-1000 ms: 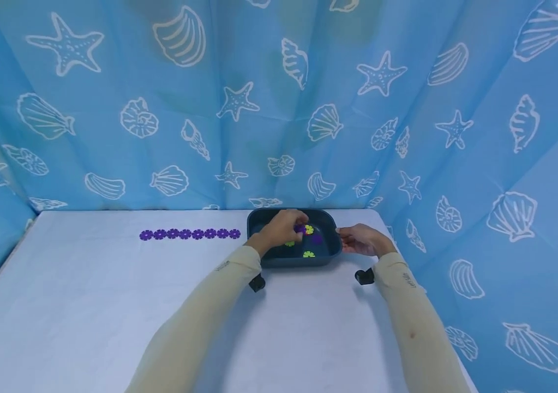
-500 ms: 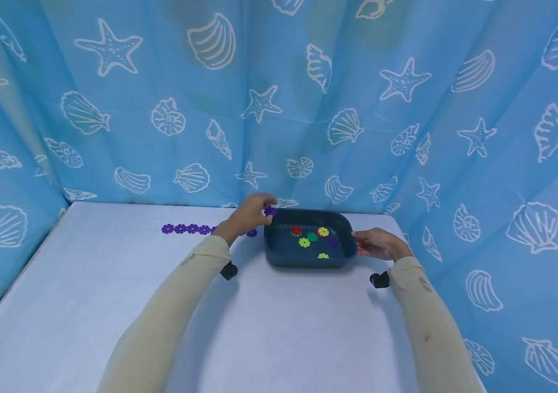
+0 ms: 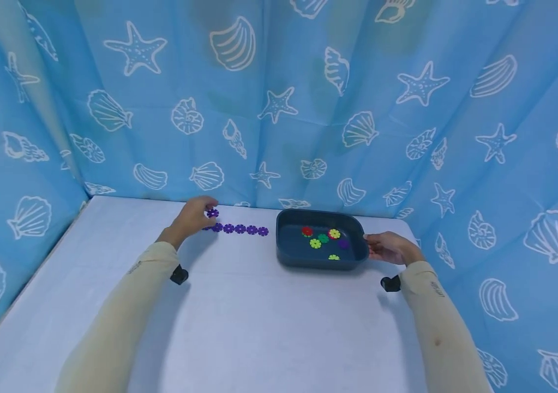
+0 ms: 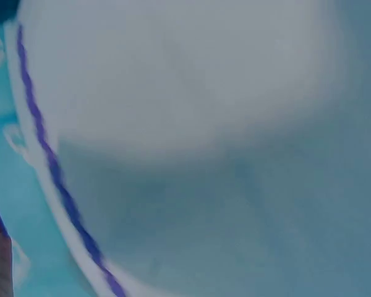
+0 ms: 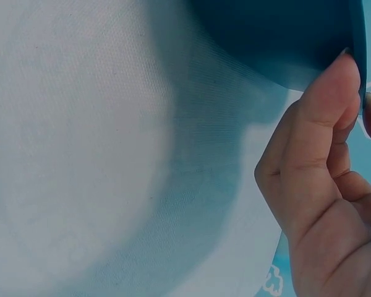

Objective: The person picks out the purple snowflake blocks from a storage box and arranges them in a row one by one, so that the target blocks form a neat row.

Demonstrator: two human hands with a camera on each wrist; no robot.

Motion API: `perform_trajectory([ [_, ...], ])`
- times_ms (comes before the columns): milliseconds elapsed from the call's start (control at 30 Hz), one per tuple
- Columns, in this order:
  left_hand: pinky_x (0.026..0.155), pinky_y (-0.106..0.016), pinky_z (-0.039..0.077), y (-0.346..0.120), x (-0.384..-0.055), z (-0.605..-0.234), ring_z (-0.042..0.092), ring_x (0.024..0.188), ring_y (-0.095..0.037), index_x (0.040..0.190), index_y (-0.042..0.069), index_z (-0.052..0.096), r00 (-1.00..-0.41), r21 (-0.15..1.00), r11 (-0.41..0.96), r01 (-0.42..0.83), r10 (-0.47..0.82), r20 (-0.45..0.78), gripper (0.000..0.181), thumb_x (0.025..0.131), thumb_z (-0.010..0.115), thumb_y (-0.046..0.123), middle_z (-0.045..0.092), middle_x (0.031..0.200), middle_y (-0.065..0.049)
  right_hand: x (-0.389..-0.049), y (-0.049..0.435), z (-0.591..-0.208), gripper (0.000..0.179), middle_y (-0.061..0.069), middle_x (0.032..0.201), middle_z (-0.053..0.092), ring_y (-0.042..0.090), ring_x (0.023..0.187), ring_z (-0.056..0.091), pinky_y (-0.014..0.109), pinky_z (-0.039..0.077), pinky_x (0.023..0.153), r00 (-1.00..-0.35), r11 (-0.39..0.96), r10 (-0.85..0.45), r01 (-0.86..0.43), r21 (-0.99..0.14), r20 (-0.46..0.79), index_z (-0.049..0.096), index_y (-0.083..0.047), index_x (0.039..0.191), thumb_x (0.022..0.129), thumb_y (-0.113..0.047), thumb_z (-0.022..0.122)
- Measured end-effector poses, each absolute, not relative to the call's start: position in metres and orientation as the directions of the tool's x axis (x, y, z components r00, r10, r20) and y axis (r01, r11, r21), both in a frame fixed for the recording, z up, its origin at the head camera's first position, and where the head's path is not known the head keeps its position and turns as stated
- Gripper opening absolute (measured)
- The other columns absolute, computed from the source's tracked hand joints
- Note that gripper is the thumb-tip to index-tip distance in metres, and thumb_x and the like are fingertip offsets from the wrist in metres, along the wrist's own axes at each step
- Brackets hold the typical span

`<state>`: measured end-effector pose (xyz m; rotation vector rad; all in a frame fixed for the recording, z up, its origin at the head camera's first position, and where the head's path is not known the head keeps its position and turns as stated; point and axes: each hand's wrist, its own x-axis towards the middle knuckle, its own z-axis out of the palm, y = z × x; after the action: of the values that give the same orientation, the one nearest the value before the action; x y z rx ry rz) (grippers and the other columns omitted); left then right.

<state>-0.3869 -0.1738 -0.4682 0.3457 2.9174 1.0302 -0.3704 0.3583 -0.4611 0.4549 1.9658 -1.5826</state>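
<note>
In the head view my left hand pinches a purple flower-shaped disc between thumb and fingers, just above the left part of a row of purple flower-shaped discs. The hand covers the row's left end. In the left wrist view only fingertips and the thin edge of the held disc show at the left border. My right hand grips the right wall of a dark blue plastic tub; in the right wrist view its thumb and fingers lie on either side of the rim.
Inside the tub lie several loose flower discs: red, green, yellow and purple. A white-covered table carries everything. A blue curtain with shell prints hangs behind and at both sides.
My left hand has come up out of the tub with a purple disc and travelled left over the row. The right hand keeps its hold on the tub. The head view has turned left.
</note>
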Motion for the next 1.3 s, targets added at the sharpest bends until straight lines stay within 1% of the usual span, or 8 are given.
perform_trajectory([
  [233, 0.103, -0.051, 0.042, -0.230, -0.377, -0.484, 0.051, 0.122, -0.040, 0.132, -0.004, 0.052, -0.992, 0.549, 0.829, 0.104, 0.127, -0.003, 0.050, 0.086, 0.069, 0.003, 0.056, 0.128, -0.023, -0.369, 0.359, -0.459, 0.040, 0.011, 0.094, 0.059, 0.018, 0.079, 0.059, 0.029, 0.057, 0.080, -0.782, 0.246, -0.085, 0.585, -0.773, -0.618, 0.046, 0.005, 0.129, 0.102, -0.023, 0.053],
  [433, 0.105, -0.055, 0.037, -0.254, -0.370, -0.494, 0.044, 0.126, -0.044, 0.133, -0.006, 0.051, -0.999, 0.534, 0.845, 0.012, 0.035, -0.032, 0.050, 0.086, 0.068, 0.000, 0.052, 0.132, -0.027, -0.370, 0.359, -0.459, 0.038, 0.011, 0.092, 0.059, 0.017, 0.078, 0.060, 0.030, 0.057, 0.079, -0.781, 0.244, -0.092, 0.584, -0.774, -0.618, 0.047, 0.005, 0.127, 0.102, -0.023, 0.052],
  [533, 0.106, -0.056, 0.036, -0.260, -0.368, -0.498, 0.044, 0.126, -0.046, 0.131, -0.008, 0.051, -0.999, 0.522, 0.853, -0.008, 0.014, -0.037, 0.050, 0.085, 0.068, -0.001, 0.051, 0.130, -0.028, -0.370, 0.359, -0.460, 0.038, 0.011, 0.092, 0.060, 0.017, 0.077, 0.060, 0.030, 0.057, 0.079, -0.779, 0.240, -0.092, 0.587, -0.773, -0.620, 0.047, 0.005, 0.127, 0.102, -0.023, 0.052],
  [700, 0.105, -0.056, 0.036, -0.262, -0.365, -0.502, 0.044, 0.125, -0.047, 0.130, -0.011, 0.051, -1.000, 0.509, 0.861, 0.006, 0.014, -0.012, 0.049, 0.085, 0.067, -0.002, 0.052, 0.128, -0.031, -0.371, 0.358, -0.462, 0.037, 0.011, 0.092, 0.059, 0.017, 0.078, 0.060, 0.030, 0.057, 0.080, -0.777, 0.238, -0.080, 0.594, -0.769, -0.625, 0.048, 0.004, 0.126, 0.101, -0.022, 0.054],
  [833, 0.105, -0.056, 0.037, -0.261, -0.367, -0.504, 0.044, 0.125, -0.046, 0.130, -0.010, 0.051, -1.000, 0.520, 0.854, 0.002, 0.002, 0.000, 0.048, 0.085, 0.066, -0.003, 0.052, 0.128, -0.029, -0.371, 0.358, -0.462, 0.037, 0.011, 0.093, 0.059, 0.017, 0.079, 0.059, 0.030, 0.057, 0.081, -0.776, 0.238, -0.071, 0.597, -0.766, -0.627, 0.049, 0.004, 0.126, 0.101, -0.023, 0.054],
  [967, 0.106, -0.056, 0.037, -0.260, -0.369, -0.505, 0.044, 0.126, -0.045, 0.131, -0.008, 0.051, -1.000, 0.536, 0.844, -0.019, -0.007, -0.025, 0.048, 0.086, 0.066, -0.002, 0.052, 0.130, -0.028, -0.371, 0.359, -0.462, 0.038, 0.010, 0.093, 0.058, 0.018, 0.079, 0.059, 0.029, 0.057, 0.079, -0.777, 0.239, -0.065, 0.597, -0.766, -0.626, 0.049, 0.003, 0.127, 0.100, -0.023, 0.055],
  [1300, 0.105, -0.054, 0.038, -0.264, -0.371, -0.507, 0.046, 0.125, -0.044, 0.133, -0.007, 0.049, -0.999, 0.561, 0.828, -0.010, 0.015, -0.039, 0.046, 0.090, 0.062, -0.002, 0.052, 0.130, -0.027, -0.371, 0.357, -0.461, 0.039, 0.010, 0.092, 0.058, 0.017, 0.078, 0.059, 0.028, 0.057, 0.078, -0.781, 0.247, -0.065, 0.590, -0.769, -0.621, 0.048, 0.004, 0.129, 0.101, -0.023, 0.053],
])
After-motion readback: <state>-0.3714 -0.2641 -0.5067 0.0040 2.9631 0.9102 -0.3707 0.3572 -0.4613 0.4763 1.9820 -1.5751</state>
